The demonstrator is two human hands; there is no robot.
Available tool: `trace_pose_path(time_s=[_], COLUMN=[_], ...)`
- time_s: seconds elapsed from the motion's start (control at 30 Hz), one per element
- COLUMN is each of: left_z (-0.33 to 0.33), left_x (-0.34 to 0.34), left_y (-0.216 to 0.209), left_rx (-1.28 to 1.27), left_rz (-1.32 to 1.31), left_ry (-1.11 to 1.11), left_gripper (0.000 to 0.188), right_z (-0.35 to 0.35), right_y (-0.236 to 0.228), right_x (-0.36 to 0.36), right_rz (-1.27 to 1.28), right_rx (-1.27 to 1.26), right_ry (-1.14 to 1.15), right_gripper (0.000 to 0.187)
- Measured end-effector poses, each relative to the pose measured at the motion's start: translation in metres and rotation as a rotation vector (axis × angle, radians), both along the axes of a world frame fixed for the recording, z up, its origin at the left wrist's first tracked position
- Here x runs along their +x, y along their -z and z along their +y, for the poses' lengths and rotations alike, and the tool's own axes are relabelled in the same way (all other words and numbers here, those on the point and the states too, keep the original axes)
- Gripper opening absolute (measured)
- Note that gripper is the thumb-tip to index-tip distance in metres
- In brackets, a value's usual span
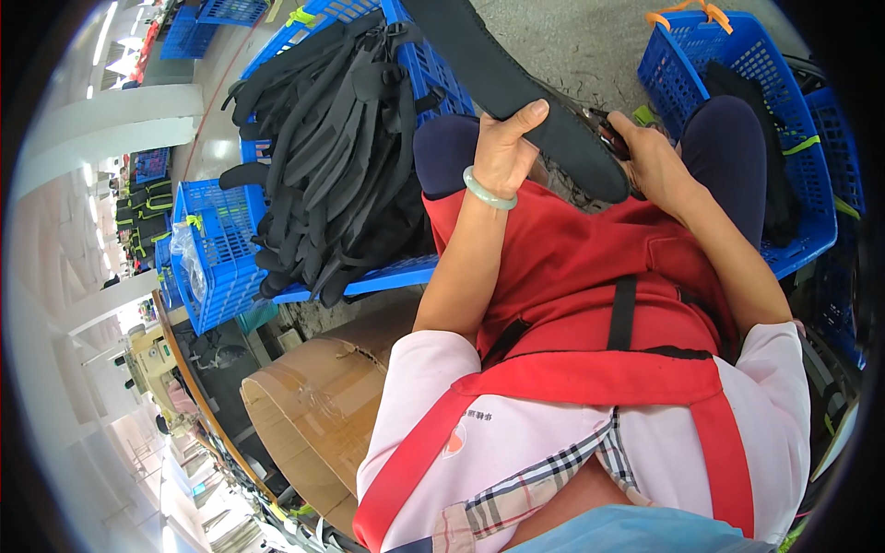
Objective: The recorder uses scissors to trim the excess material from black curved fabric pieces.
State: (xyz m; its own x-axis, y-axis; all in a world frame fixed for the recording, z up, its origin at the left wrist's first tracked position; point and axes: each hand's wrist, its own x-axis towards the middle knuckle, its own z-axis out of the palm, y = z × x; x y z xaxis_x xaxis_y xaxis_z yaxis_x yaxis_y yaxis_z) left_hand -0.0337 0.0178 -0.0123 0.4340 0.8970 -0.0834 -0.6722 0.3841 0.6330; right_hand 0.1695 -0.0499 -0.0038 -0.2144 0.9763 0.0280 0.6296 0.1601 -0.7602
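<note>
A long black padded strap point(498, 74) with a rounded end slants across my lap from the top of the view. My left hand point(509, 147) grips it at the edge, the thumb lying on its face. On the strap's other side, my right hand point(654, 161) is closed round small dark-handled scissors point(607, 132), their metal part beside the strap's edge and partly hidden. To the left, a big heap of similar black straps point(341, 157) fills and overhangs a blue plastic crate point(369, 279).
At the right stands another blue crate point(678, 60) with orange ties and black pieces inside. A smaller blue crate point(217, 258) stands at the left, near an open cardboard box point(318, 396). A sewing machine point(152, 364) sits on a bench further left.
</note>
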Motion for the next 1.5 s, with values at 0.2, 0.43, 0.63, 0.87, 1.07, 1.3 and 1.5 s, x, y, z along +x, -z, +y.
trace_pose_path(time_s=[0.2, 0.43, 0.63, 0.87, 1.07, 1.3, 1.5], left_z=[-0.001, -0.005, -0.001, -0.002, 0.012, 0.014, 0.010], left_x=[-0.001, 0.003, 0.004, 0.005, -0.017, -0.024, -0.023], left_y=[-0.002, -0.003, -0.003, 0.009, 0.015, -0.002, 0.000], left_rx=[-0.039, -0.049, -0.093, -0.007, 0.355, -0.013, -0.112], left_rz=[-0.016, -0.017, -0.027, 0.011, 0.724, 0.097, -0.041], left_ry=[0.007, 0.030, 0.041, 0.030, -0.422, -0.039, 0.039], left_gripper=[0.021, 0.021, 0.019, 0.022, 0.013, 0.016, 0.018], right_z=[-0.002, 0.000, 0.005, 0.003, -0.001, -0.020, -0.008], right_y=[-0.001, 0.001, 0.014, -0.024, -0.045, -0.053, -0.018], right_x=[0.000, 0.000, 0.004, 0.001, 0.017, 0.039, 0.023], right_rz=[-0.010, 0.036, 0.207, 0.607, 0.141, 0.115, 0.501], right_rx=[-0.036, -0.017, -0.022, -0.339, -0.065, -0.136, -0.221], right_ry=[0.045, 0.005, 0.014, -0.081, -0.108, -0.333, 0.147], right_gripper=[0.029, 0.030, 0.027, 0.021, 0.030, 0.022, 0.011])
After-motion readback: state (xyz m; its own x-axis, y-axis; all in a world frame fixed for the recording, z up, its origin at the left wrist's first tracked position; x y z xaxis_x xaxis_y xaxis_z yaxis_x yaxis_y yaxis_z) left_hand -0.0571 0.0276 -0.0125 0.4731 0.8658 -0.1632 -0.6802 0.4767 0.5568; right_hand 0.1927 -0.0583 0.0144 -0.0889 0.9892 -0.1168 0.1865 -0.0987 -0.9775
